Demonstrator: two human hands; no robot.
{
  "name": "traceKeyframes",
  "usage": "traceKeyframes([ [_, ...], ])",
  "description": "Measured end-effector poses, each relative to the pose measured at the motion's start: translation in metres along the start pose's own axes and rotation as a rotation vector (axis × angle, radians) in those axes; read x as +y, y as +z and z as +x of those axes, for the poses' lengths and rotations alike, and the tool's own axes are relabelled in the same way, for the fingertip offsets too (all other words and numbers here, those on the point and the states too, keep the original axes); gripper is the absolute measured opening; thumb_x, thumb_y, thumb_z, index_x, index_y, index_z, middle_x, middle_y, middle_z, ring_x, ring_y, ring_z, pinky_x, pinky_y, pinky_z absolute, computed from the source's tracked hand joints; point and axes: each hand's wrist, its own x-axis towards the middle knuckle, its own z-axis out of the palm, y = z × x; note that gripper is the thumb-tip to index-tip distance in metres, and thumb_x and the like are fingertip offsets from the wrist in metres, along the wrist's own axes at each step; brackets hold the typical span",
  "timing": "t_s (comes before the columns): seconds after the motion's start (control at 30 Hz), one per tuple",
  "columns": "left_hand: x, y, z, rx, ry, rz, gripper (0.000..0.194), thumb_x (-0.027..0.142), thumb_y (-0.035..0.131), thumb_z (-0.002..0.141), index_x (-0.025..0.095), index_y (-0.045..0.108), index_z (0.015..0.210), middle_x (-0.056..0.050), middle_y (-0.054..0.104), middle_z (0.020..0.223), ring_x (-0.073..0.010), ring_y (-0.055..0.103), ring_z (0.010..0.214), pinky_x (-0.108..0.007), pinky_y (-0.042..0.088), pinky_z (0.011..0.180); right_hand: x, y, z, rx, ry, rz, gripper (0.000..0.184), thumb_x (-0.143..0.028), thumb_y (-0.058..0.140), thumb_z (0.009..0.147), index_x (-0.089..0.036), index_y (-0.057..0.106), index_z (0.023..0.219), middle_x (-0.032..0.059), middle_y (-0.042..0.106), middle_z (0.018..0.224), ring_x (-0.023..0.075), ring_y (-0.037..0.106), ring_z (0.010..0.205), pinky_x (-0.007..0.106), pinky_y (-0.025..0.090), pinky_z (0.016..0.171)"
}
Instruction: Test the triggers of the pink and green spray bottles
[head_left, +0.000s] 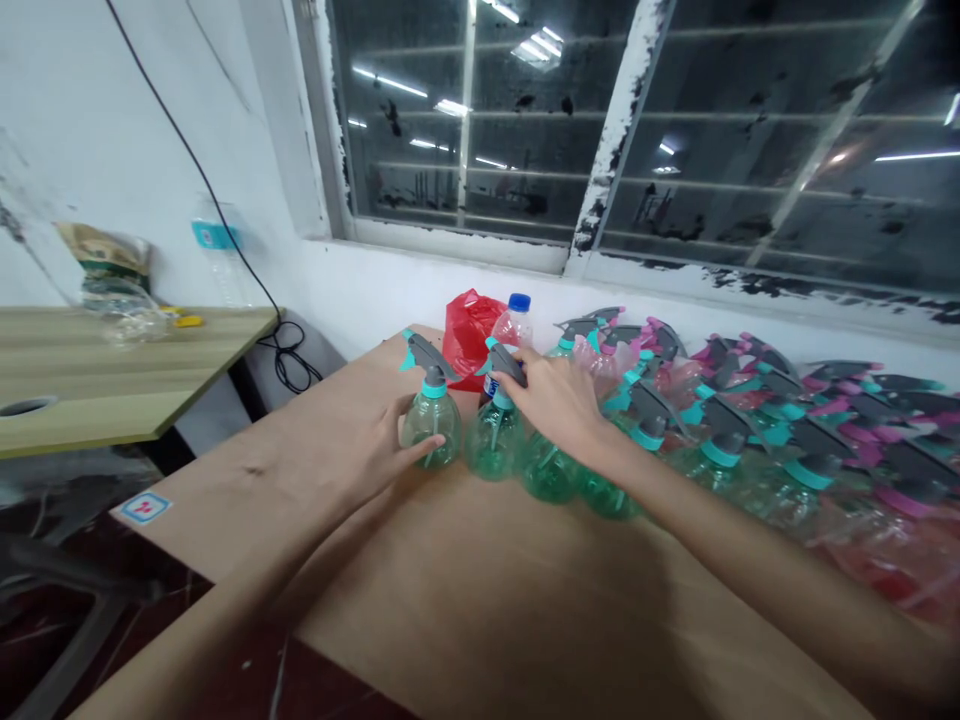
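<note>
My left hand (388, 446) is wrapped round the body of a green spray bottle (433, 420) with a grey and turquoise trigger head, upright at the left end of a row. Just to its right stands a second green spray bottle (495, 440). My right hand (553, 392) is closed on the grey trigger head (507, 362) of that second bottle. Beneath my right wrist are more green bottles, among them one green spray bottle (553, 468) partly covered by my hand. Some of my right fingers are hidden behind the trigger head.
Several spray bottles with pink or turquoise collars (817, 470) crowd the right of the brown table (465, 590). Behind the row are a red plastic bag (471, 335) and a blue-capped bottle (517, 318). A second table (112, 390) stands left, with a black cable (289, 355) beside it.
</note>
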Motion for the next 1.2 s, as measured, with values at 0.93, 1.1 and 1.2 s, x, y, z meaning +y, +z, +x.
traceKeyframes([
  [0.93,0.178,0.068,-0.09,-0.436,0.235,0.055,0.078,0.06,0.065,0.077,0.027,0.03,0.139,-0.011,0.051,0.129,-0.0347,0.054,0.111,-0.051,0.043,0.091,0.07,-0.102,-0.158,0.024,-0.063,0.09,0.017,-0.033,0.054,0.087,-0.02,0.066,0.086,0.0018,0.069,0.072,0.0197,0.063,0.065,0.03,0.039,0.056],
  [1.1,0.212,0.112,-0.094,-0.518,0.233,-0.017,0.074,0.048,0.071,0.077,0.022,0.034,0.136,-0.009,0.057,0.121,-0.0324,0.058,0.106,-0.044,0.048,0.085,0.118,-0.123,-0.194,0.005,-0.017,0.265,0.02,-0.038,0.057,0.086,-0.02,0.063,0.094,0.0025,0.067,0.08,0.0188,0.062,0.072,0.031,0.045,0.063],
  [1.2,0.23,0.132,-0.095,-0.548,0.242,-0.055,0.072,0.046,0.072,0.076,0.023,0.037,0.134,-0.008,0.058,0.12,-0.0316,0.056,0.109,-0.043,0.045,0.089,0.153,-0.125,-0.215,-0.094,0.001,0.45,0.04,-0.046,0.065,0.079,-0.023,0.056,0.111,0.0042,0.067,0.103,0.0219,0.063,0.092,0.036,0.048,0.08],
])
